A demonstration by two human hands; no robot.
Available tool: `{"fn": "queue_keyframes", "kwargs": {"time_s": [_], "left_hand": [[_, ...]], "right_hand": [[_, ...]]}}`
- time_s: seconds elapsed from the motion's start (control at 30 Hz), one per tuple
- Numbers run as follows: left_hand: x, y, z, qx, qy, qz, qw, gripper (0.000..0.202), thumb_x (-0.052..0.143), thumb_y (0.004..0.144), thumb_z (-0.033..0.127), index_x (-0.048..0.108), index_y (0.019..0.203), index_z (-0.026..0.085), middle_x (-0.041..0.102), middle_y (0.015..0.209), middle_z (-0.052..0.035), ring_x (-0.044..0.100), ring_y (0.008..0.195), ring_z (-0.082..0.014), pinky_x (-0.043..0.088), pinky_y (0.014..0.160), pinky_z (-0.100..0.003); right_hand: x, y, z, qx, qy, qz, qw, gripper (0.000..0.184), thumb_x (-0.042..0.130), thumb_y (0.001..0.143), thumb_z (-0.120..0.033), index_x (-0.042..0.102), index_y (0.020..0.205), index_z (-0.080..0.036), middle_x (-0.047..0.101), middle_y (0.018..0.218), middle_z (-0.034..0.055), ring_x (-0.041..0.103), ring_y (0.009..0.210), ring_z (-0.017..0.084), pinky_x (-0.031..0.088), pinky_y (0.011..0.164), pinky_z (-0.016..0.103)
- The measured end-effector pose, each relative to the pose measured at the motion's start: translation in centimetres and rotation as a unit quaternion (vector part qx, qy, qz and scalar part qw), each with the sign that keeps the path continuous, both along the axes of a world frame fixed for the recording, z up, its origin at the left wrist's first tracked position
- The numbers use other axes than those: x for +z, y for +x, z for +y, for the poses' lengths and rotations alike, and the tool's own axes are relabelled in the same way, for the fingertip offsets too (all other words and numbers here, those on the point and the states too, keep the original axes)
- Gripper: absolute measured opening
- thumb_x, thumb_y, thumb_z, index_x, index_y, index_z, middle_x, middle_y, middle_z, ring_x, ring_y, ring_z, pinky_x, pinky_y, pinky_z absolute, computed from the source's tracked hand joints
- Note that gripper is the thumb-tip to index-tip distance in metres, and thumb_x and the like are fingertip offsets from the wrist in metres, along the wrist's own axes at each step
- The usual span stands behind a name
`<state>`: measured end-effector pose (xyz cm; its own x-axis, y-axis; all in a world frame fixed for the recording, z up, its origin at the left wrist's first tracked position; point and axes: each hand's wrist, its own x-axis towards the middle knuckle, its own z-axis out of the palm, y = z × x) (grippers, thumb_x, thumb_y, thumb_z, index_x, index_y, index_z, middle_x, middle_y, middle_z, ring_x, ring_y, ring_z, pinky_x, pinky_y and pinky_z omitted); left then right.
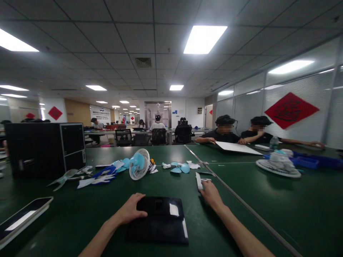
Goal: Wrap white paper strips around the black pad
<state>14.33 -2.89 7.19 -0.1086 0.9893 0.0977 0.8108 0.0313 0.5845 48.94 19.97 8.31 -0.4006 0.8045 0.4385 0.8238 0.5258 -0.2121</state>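
In the lower middle of the head view, a glossy black panel with a small square recess lies on a dark flat piece. My left hand grips the panel's upper left edge, thumb in front and fingers behind. Farther right, my right hand has its fingers closed at a narrow white strip on the green table. The fingertips of that hand are partly hidden.
A white and blue fan lies beyond the panel, near loose blue blades and gloves. A black computer case stands left, a white-framed device nearer. Two people sit far right, one holding a white board.
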Motion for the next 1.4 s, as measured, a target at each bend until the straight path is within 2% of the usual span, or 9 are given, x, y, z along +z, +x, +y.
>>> {"fn": "queue_keyframes", "kwargs": {"time_s": [0.27,0.53,0.83,0.97,1.4], "left_hand": [[0.0,-0.1,0.2,0.006,-0.008,0.0,1.0,0.093,0.068,0.062,0.064,0.039,0.138,0.02,0.039,0.142,-0.0107,0.039,0.128,-0.0275,0.032,0.108,-0.036],[-0.1,-0.2,0.1,0.006,-0.016,-0.009,1.0,0.092,0.066,0.063,0.065,0.038,0.139,0.021,0.037,0.144,-0.011,0.037,0.129,-0.0289,0.033,0.107,-0.039],[-0.2,-0.2,0.3,-0.006,0.006,0.016,1.0,0.091,0.066,0.063,0.066,0.041,0.137,0.02,0.041,0.141,-0.0122,0.038,0.129,-0.0271,0.029,0.11,-0.038],[-0.3,-0.3,0.3,-0.011,0.005,0.015,1.0,0.09,0.064,0.064,0.067,0.04,0.138,0.022,0.042,0.14,-0.0117,0.04,0.127,-0.0272,0.033,0.107,-0.039],[0.1,0.0,0.0,0.007,-0.005,0.013,1.0,0.095,0.065,0.063,0.067,0.038,0.14,0.019,0.037,0.145,-0.0116,0.037,0.131,-0.0295,0.031,0.108,-0.038]], "right_hand": [[-0.6,0.1,0.7,0.009,0.009,0.009,1.0,0.03,0.057,0.082,-0.024,0.064,0.107,-0.009,0.059,0.109,0.0168,0.057,0.099,0.025,0.041,0.087,0.03],[-0.5,-0.1,0.7,-0.002,-0.008,0.002,1.0,0.033,0.057,0.081,-0.025,0.063,0.109,-0.009,0.058,0.11,0.017,0.056,0.102,0.026,0.041,0.087,0.03],[-0.9,-0.3,1.2,-0.011,0.001,-0.016,1.0,0.033,0.057,0.082,-0.026,0.063,0.109,-0.008,0.059,0.11,0.0176,0.057,0.101,0.026,0.041,0.087,0.031],[-0.8,-0.2,1.1,-0.014,-0.001,-0.011,1.0,0.029,0.057,0.082,-0.026,0.065,0.106,-0.01,0.06,0.108,0.0174,0.057,0.1,0.025,0.04,0.087,0.03],[-0.7,-0.2,0.5,-0.018,0.005,-0.009,1.0,0.027,0.056,0.083,-0.027,0.065,0.102,-0.01,0.059,0.11,0.0167,0.057,0.099,0.024,0.041,0.083,0.027]]}}
